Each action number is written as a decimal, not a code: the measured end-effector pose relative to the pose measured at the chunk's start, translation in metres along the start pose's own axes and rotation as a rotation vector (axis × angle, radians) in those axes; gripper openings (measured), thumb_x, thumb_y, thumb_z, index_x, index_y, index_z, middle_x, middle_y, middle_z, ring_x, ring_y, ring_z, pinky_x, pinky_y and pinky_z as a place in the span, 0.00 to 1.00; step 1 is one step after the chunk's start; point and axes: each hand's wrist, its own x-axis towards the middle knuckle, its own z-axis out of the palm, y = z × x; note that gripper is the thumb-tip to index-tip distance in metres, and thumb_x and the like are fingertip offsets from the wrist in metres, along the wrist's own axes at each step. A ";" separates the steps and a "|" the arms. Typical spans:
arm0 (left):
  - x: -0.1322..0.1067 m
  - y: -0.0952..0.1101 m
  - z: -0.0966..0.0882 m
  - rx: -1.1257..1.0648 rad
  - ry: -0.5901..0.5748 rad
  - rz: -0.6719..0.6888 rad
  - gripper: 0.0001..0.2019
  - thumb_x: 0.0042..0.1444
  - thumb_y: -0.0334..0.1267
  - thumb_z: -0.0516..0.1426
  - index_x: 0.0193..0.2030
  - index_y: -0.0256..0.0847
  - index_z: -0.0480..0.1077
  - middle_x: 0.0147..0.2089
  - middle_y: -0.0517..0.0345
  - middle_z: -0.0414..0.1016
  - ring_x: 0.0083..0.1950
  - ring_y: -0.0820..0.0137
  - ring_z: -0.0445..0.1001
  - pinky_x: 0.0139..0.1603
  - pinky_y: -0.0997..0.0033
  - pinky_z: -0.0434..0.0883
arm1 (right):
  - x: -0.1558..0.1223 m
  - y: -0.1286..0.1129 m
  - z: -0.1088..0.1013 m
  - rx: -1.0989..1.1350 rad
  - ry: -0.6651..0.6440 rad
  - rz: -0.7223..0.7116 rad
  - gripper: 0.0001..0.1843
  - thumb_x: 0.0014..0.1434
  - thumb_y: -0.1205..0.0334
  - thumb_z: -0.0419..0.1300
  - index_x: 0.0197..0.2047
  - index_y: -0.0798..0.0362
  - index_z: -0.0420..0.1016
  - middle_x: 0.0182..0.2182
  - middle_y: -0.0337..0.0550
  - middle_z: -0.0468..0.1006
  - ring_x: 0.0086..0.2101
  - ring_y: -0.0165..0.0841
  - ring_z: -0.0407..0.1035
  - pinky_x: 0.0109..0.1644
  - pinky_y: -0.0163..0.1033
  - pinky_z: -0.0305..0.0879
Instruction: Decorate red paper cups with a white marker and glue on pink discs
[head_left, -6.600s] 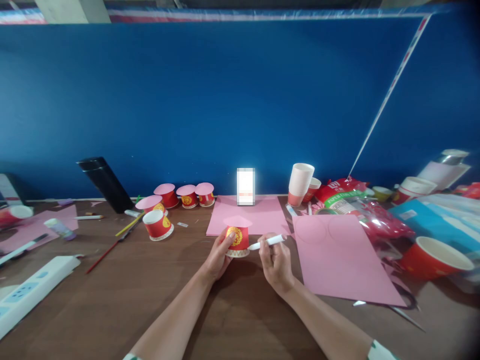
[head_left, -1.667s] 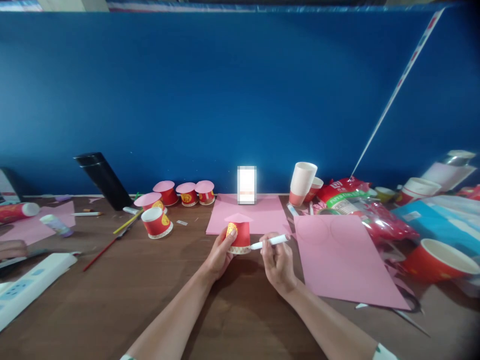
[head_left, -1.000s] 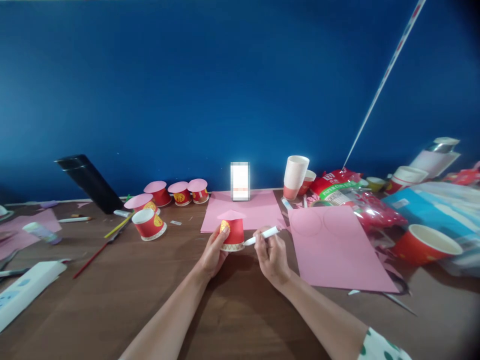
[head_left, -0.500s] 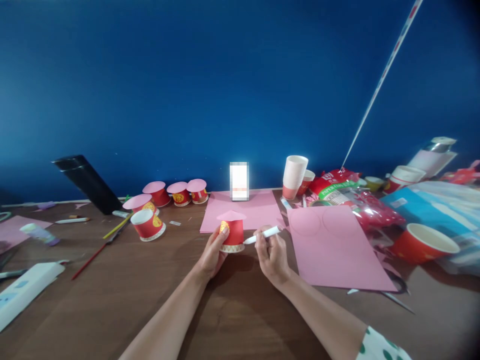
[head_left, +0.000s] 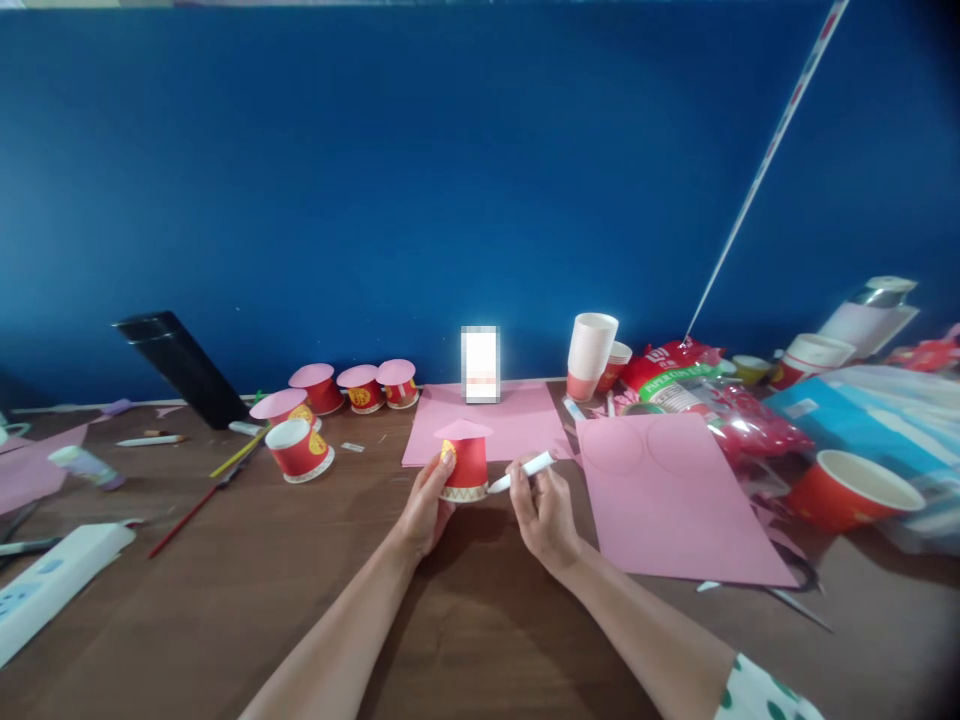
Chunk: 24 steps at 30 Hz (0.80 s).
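Observation:
My left hand [head_left: 429, 508] is closed around the left side of a red paper cup [head_left: 469, 462]. This cup is upside down, with a pink paper cone on top and a zigzag line drawn along its white lower band. In my right hand [head_left: 546, 512] a white marker [head_left: 523, 472] is pinched like a pen, its tip at the right end of the cup's white band. Whether the tip touches the band I cannot tell. Beyond the cup lies a pink sheet [head_left: 517, 420]. Another pink sheet [head_left: 675, 500], with circle outlines, lies right of my right hand.
Several red cups with pink tops [head_left: 315, 385] stand at the back left, near a bare-topped cup [head_left: 298, 450]. A black bottle [head_left: 184, 370] leans there. Stacked white cups [head_left: 591, 350], a red cup bag [head_left: 675, 370] and an orange cup [head_left: 847, 490] occupy the right. A power strip [head_left: 67, 580] lies left.
The view has shifted slightly. The marker's rear end has dipped and moved a little left, while its tip stays by the cup's band. My left hand keeps its hold on the cup.

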 end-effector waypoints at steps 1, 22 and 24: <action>0.000 0.000 0.000 -0.003 -0.002 0.003 0.13 0.53 0.42 0.58 0.43 0.37 0.71 0.41 0.54 0.77 0.44 0.65 0.74 0.47 0.66 0.67 | 0.000 -0.001 0.000 -0.002 0.000 -0.009 0.10 0.62 0.65 0.47 0.32 0.54 0.66 0.23 0.41 0.71 0.24 0.31 0.66 0.30 0.34 0.62; -0.002 0.000 0.001 0.092 -0.057 0.003 0.18 0.53 0.41 0.58 0.51 0.40 0.68 0.42 0.52 0.76 0.45 0.64 0.74 0.47 0.65 0.68 | -0.002 -0.004 -0.001 -0.019 -0.002 -0.094 0.08 0.62 0.68 0.48 0.34 0.53 0.66 0.27 0.43 0.73 0.27 0.33 0.67 0.35 0.38 0.64; -0.001 0.000 0.001 0.091 -0.055 -0.006 0.19 0.53 0.41 0.58 0.53 0.40 0.67 0.43 0.52 0.76 0.45 0.64 0.74 0.46 0.65 0.68 | -0.002 -0.004 -0.001 -0.026 0.004 -0.087 0.08 0.62 0.67 0.48 0.34 0.53 0.66 0.27 0.43 0.73 0.27 0.32 0.67 0.34 0.37 0.64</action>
